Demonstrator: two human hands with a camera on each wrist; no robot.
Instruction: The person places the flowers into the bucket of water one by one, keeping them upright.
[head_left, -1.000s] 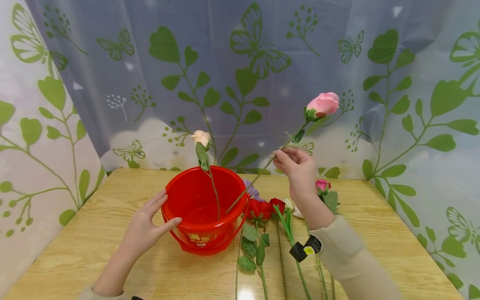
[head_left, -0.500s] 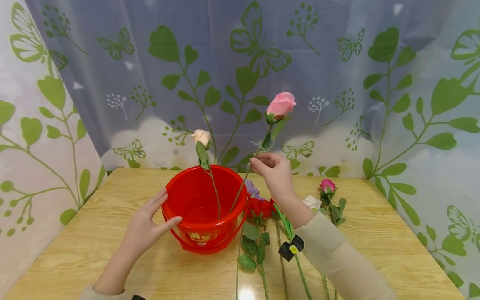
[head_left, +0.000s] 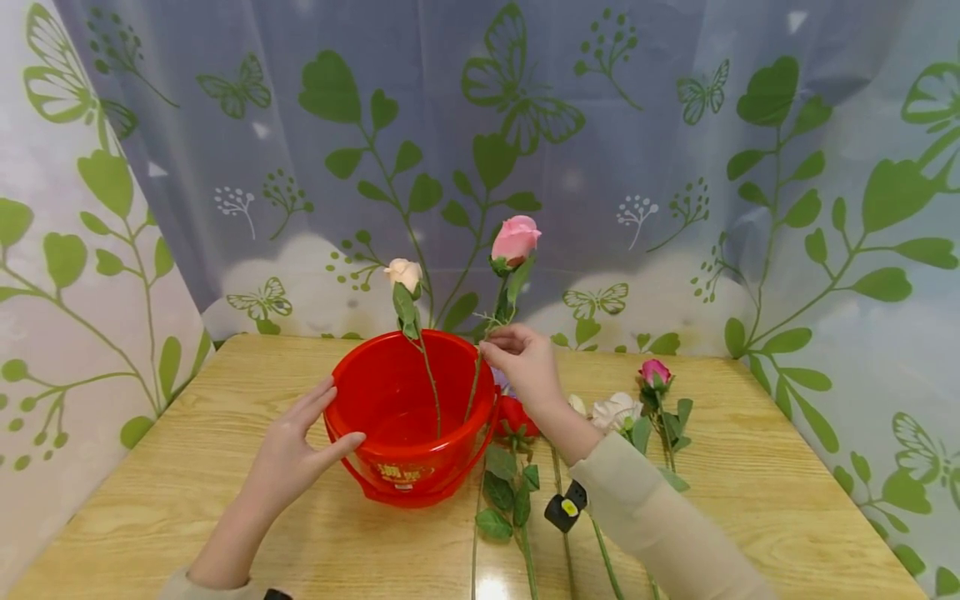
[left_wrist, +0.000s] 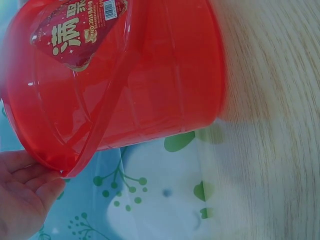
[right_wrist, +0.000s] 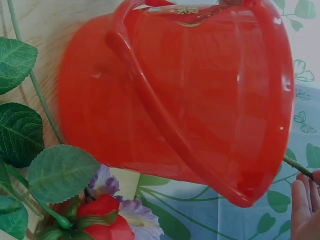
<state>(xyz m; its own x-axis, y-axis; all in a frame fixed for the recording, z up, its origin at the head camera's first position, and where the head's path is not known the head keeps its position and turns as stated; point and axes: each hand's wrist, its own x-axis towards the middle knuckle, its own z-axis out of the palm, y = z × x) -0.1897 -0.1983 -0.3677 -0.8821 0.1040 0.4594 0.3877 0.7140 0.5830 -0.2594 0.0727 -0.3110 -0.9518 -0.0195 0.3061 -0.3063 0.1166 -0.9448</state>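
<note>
Stems (head_left: 529, 562), long, thin and green, seen nearest on the pale wood-grain table (head_left: 262, 533). Found to their right a beige cloth sleeve (head_left: 660, 517), with a small black box with a yellow spot (head_left: 561, 512) at its wrist. Farther out, saw the left hand (head_left: 292, 442) resting on the left of the round, glossy red plastic bucket (head_left: 453, 467), with fingers straight along the rim and thumb apart from them. Noted a dark red label with gold characters (left_wrist: 75, 30) on the wall and a curved red handle (left_wrist: 102, 117) (clearest from the left wrist). Saw, to the right of the bucket, a bright red flower (head_left: 516, 417), a broad white flower (head_left: 617, 411), a partly hidden purple flower (head_left: 501, 380) and a small magenta rose (head_left: 655, 374). Found the right hand (head_left: 528, 371) just above the right rim, with thumb and fingertips clamped on the stem of a large pink rose (head_left: 516, 240), upright, lower stem inside the bucket. Could not tell about contact with the floor. Saw beside it a cream rose (head_left: 403, 273), leaning left in the same bucket. Noted, farthest, a grey-blue curtain with green leaves and butterflies (head_left: 420, 83).
</note>
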